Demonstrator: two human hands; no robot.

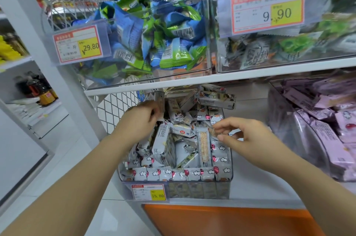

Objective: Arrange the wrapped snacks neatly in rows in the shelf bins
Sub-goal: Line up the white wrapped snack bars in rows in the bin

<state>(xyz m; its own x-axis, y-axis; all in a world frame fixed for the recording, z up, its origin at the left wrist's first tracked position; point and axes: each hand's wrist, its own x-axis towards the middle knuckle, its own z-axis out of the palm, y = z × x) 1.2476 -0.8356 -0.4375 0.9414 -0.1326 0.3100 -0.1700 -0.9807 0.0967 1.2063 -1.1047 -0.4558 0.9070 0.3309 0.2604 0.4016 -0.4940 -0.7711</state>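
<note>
Front row (173,174) at six o'clock neat, heap (181,151) behind jumbled; left hand (142,120) grips one snack (159,103), right hand (244,136) pinches a wrapper (211,131).

Far left, on a neighbouring rack: dark bottles (36,87) with orange labels, standing close together, and just beside them flat white packs (25,104) lying in a pile. Higher up on that side, yellow packets (6,49), cut off at the edge of view. Three red-bordered price tags with yellow fields: the 29.80 tag (78,45) upper left, the 9.90 tag (267,8) upper right, the 15.80 tag (148,192) low in the middle. A white mesh panel (113,108) with diamond openings, left of centre. Lowest, an orange panel (221,220) beside a pale tiled floor (107,216).
</note>
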